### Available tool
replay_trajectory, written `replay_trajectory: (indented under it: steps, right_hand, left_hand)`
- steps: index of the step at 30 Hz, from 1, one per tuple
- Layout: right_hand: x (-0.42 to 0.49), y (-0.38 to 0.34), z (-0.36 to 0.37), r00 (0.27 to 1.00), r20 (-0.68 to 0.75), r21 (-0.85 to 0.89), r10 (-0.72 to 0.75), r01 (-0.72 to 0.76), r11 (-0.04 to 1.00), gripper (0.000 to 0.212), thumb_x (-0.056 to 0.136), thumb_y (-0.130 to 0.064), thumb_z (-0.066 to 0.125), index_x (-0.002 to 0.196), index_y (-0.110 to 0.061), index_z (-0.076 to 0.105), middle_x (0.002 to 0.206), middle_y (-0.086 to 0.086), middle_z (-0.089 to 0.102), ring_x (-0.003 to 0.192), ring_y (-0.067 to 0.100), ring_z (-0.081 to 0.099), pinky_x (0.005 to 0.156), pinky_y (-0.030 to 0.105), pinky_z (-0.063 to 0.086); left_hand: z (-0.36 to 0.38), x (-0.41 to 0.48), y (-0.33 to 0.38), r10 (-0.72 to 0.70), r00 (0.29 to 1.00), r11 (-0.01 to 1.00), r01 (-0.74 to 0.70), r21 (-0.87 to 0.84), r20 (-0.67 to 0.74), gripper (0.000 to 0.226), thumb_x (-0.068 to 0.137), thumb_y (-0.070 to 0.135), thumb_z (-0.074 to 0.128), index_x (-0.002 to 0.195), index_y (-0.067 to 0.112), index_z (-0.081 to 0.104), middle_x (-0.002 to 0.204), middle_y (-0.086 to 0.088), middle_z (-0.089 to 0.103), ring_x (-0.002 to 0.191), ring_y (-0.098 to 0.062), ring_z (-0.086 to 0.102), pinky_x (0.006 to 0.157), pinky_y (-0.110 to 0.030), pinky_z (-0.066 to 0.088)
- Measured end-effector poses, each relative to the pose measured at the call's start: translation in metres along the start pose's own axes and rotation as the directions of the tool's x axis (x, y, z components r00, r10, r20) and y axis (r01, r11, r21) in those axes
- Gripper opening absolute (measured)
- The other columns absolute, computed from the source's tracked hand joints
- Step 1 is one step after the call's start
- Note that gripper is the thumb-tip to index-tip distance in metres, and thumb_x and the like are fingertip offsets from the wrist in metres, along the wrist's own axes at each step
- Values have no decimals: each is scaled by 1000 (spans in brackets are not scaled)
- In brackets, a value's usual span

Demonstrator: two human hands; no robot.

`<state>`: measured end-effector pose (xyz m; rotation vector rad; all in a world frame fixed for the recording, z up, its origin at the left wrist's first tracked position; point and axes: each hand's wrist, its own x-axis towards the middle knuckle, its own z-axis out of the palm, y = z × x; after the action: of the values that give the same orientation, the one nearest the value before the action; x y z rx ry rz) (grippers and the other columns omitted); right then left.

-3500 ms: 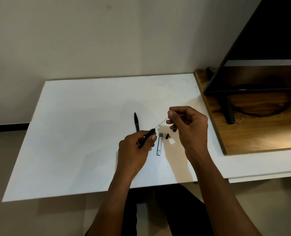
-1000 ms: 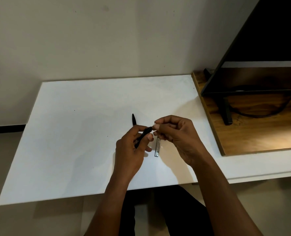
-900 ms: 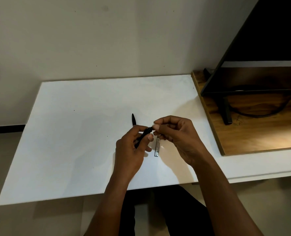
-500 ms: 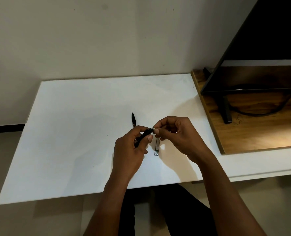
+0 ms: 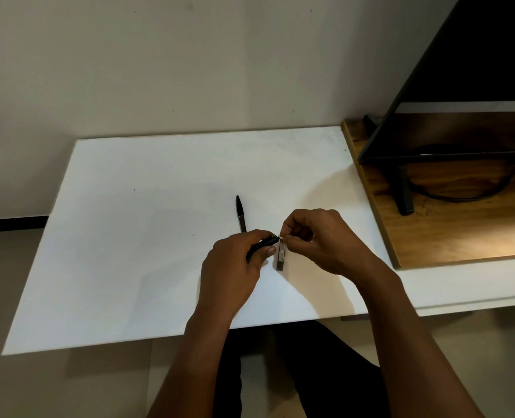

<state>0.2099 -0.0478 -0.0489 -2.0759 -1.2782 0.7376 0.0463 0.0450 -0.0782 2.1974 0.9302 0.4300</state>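
Two hands in play, both held just over the bench, front-middle. My left hand is curled round the black barrel, thumb & fingers clamping it, tip pointing right. My right hand is closed in a fine pinch right at that tip, on a thin pale insert. Only a sliver shows, so I can't tell how far in it sits.

Risks as I judge them:
- Insert looks v. thin. If I push off-axis w/ the right hand, it'll prob. bend or snap at the barrel's mouth.
- The pinch sits so close to the tip that my fingers block my own view, so it's easy to miss the hole & jam it.
- If the left hand lets the barrel roll, alignment goes & I'm forcing it in crooked.
- The small flat case lies on the bench right below the pinch. A dropped wrist could knock it toward the front edge.
- The other black pen piece lies just beyond my left hand, apart from the case. It's round, so one nudge & it rolls.
- Whatever's under my right hand is hidden. Any small bits there could get swept off w/o my noticing.
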Motion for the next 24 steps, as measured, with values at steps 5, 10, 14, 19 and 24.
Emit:
replay_trajectory:
  steps: [5, 10, 14, 19, 24]
  right_hand:
    - [-2, 1, -2, 998, 62, -77, 16, -12, 997, 6, 87, -12, 69, 90, -13, 74, 82, -4, 75, 72, 6, 67, 68, 20, 54]
    - [-5, 3, -5, 996, 92, 24, 23, -25, 999, 5, 90, -11, 70, 92, -13, 74, 81, -5, 75, 72, 5, 70, 67, 12, 52]
    - [-6, 2, -8, 996, 88, 162, 13, -27, 986, 5, 93, -11, 68, 94, -10, 73, 82, 2, 77, 76, 14, 74, 77, 28, 61]
    - [-5, 0, -8, 999, 49, 265, -3, -10, 964, 8, 95, -11, 65, 96, -8, 72, 82, 5, 77, 77, 17, 74, 78, 30, 61]
    - [-6, -1, -10, 998, 45, 295, -40, 26, 955, 7, 94, -10, 67, 96, -8, 73, 81, 8, 77, 77, 20, 74, 78, 32, 62]
  left_hand:
    - [2, 0, -3, 31, 997, 995, -38, 92, 75, 26, 97, 37, 61, 120, 33, 72, 112, 7, 76, 101, -16, 69, 80, -15, 38]
    - [0, 0, -5, 37, 995, 996, -43, 72, 88, 24, 96, 34, 63, 117, 33, 74, 110, 8, 77, 100, -14, 68, 79, -14, 37]
    - [-4, 0, -4, 33, 999, 999, -33, -9, 38, 19, 93, 32, 68, 110, 33, 77, 102, 12, 78, 90, -8, 69, 72, -7, 39]
    - [-4, 1, -2, -69, 996, 977, 77, -196, 47, 21, 90, 34, 72, 110, 34, 77, 102, 15, 77, 74, 3, 65, 72, -12, 47]
    - [-4, 1, 1, -101, 991, 948, 124, -292, 93, 23, 90, 29, 72, 112, 26, 77, 95, 7, 79, 63, 1, 66, 64, -8, 48]
